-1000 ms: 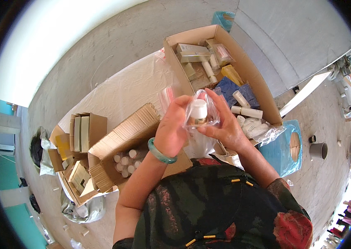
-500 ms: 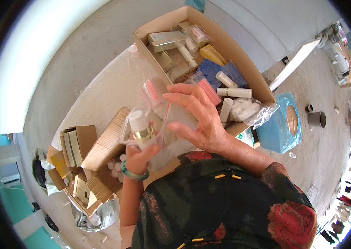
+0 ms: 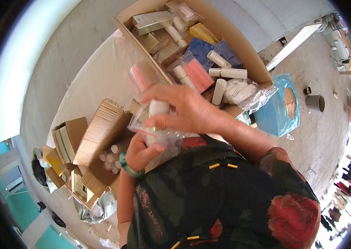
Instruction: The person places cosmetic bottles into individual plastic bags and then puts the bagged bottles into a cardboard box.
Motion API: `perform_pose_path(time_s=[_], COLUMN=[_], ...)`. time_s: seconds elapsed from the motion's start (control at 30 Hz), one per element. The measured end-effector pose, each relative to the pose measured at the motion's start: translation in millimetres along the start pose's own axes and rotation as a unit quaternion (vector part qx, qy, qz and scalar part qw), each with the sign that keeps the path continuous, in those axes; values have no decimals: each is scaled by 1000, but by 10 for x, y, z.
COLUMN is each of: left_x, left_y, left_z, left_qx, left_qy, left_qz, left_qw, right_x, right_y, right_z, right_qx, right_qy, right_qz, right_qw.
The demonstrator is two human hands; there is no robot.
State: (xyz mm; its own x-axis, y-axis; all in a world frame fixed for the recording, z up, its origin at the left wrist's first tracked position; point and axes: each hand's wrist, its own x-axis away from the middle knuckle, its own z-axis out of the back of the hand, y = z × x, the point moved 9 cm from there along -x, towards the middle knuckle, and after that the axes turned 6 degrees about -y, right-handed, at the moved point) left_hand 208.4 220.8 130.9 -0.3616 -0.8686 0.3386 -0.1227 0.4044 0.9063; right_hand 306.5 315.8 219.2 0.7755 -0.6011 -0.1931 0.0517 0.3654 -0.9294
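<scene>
In front of my chest is a white bottle with a gold band, its lower part inside a clear zip bag with a red seal line. My left hand, a green bangle on its wrist, is closed on the bag from below. Blurred by motion, my right hand has its thumb and fingers closed about the bottle's white top. Just beyond them, a bundle of red-edged zip bags lies on the sheet-covered table.
Ahead stands a large carton with white bottles, a silver box and red-edged bags. Left of me, an open carton contains several white-topped pieces; small boxes stand beyond it. On the right are a blue-wrapped box and a grey bucket.
My right hand has moved left from beside the bag, its spread fingers closing about the bottle's top. The bottle and bag have shifted slightly right. The view has shifted a little.
</scene>
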Motion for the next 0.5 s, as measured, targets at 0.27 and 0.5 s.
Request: perform_pose_path(time_s=[0.27, 0.5], left_x=[-147, -135], left_y=[274, -29], left_z=[-2, 103], left_qx=[36, -37], left_qy=[28, 46], left_qz=[-78, -73], left_qw=[996, 996], right_x=[-181, -132], right_y=[-306, 75], right_z=[586, 128], right_qx=[70, -65], right_qy=[16, -180], right_qz=[153, -98], right_qw=[986, 977])
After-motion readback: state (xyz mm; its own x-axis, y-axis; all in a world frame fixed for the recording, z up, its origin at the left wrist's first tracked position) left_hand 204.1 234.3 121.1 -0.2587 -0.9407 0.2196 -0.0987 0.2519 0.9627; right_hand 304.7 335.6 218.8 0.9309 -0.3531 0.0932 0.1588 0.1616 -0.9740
